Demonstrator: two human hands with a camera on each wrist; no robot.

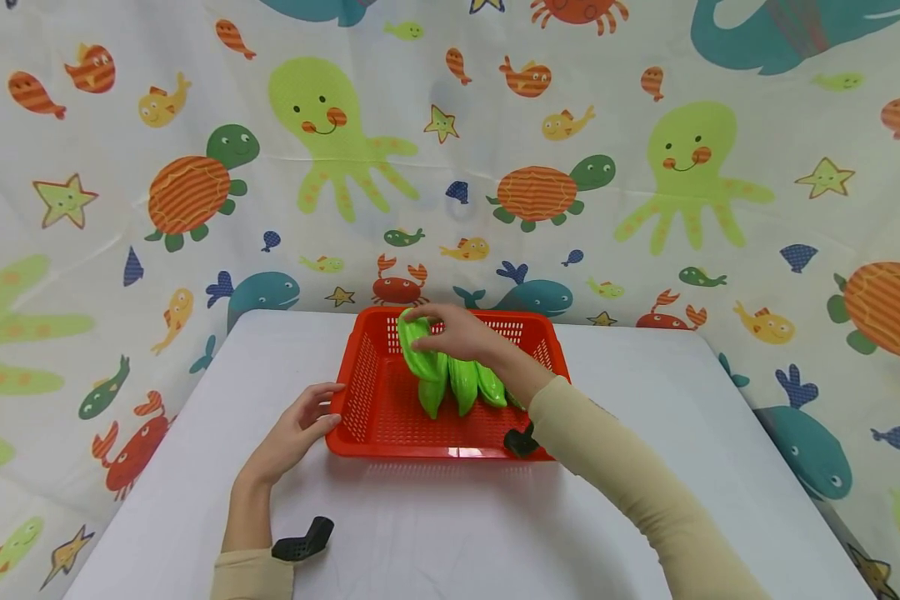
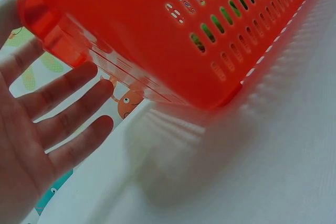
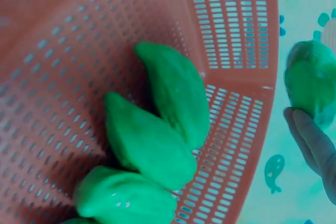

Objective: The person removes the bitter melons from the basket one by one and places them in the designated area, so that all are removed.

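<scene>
A red plastic basket [image 1: 420, 452] with slotted walls holds several glossy green fruits [image 1: 462, 385] with pointed ends, lying side by side. Over its left half, my right hand [image 1: 461, 333] pinches another green fruit [image 1: 412, 342] between thumb and fingers. In the right wrist view this held fruit [image 3: 310, 80] appears beyond the rim, fingertips against its lower end. At the basket's left side, my left hand [image 1: 300, 425] touches the rim with its fingertips. The left wrist view shows its fingers [image 2: 79, 140] spread and fairly straight beside the red wall [image 2: 121, 30].
The basket stands on a white-covered table [image 1: 270, 358] against a curtain [image 1: 450, 167] printed with sea animals. A black wrist camera mount [image 1: 303, 540] sits at the left wrist, and another black mount [image 1: 521, 442] at the right wrist overlaps the basket's front right corner.
</scene>
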